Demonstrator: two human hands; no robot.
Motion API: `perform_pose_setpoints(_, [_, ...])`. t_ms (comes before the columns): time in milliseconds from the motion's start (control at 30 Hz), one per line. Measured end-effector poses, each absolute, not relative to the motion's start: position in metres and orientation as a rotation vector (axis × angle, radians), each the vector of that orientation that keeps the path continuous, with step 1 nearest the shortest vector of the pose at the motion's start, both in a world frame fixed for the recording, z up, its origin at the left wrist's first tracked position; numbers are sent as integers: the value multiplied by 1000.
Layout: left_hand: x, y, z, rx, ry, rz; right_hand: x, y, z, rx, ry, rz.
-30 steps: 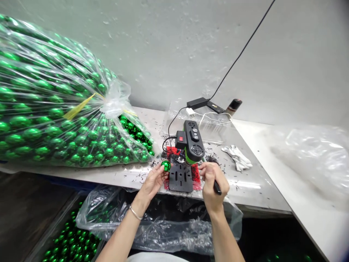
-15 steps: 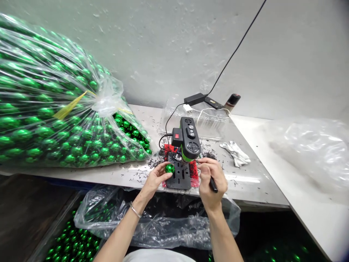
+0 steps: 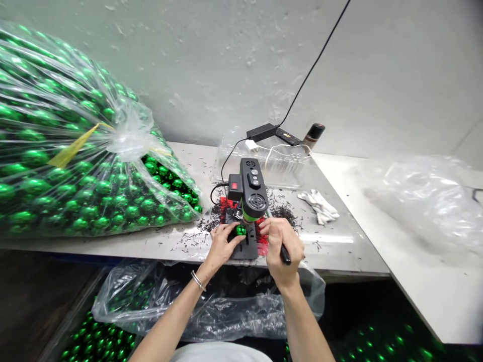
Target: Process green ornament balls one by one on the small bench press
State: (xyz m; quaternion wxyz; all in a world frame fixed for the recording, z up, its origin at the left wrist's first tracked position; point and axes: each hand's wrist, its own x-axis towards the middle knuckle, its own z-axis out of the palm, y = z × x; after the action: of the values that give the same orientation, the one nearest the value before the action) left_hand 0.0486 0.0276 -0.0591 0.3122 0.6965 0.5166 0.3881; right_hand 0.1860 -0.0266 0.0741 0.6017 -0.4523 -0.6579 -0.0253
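Between the thumb and fingers of my left hand [image 3: 222, 245] is a shiny green ball [image 3: 241, 230], at the lower front of a small black machine [image 3: 254, 188] with a red switch. The machine stands on a black slotted base plate [image 3: 245, 250] over a red sheet [image 3: 263, 245]. My right hand [image 3: 284, 249] is closed around a black-handled tool [image 3: 286, 255], just right of the machine; the tool's thin shaft points up toward the machine's head. Small black scraps [image 3: 283, 215] lie around the base.
A large clear bag [image 3: 75, 171] of green balls fills the left. White gloves [image 3: 320, 206], a clear plastic tray [image 3: 290, 171], an adapter [image 3: 261, 132] and a dark-capped bottle [image 3: 314, 136] lie behind and right. An opened plastic bag [image 3: 211, 314] hangs below the table edge.
My left hand has moved the green ball rightward relative to the machine, in under its head. The whole view has shifted slightly. My right hand still holds the tool.
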Motion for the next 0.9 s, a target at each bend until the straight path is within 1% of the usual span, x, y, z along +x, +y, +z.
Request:
perform_pose_setpoints(200, [51,27,-62,1797,1356,1119,186,-26,71,-1028,-1539,-65])
perform_pose_setpoints(433, [37,36,-50,1287,1061,1118,187,-26,70,-1008,-1544,-49])
perform_pose_setpoints(600, [26,36,-42,1132,1052,1092,186,-26,70,-1009,-1540,-49])
perform_pose_setpoints(733, [33,33,-42,1215,1035,1084,186,-25,72,-1008,-1528,-46])
perform_pose_setpoints(900, [41,29,-47,1586,1158,1051,185,-25,75,-1006,-1526,-51])
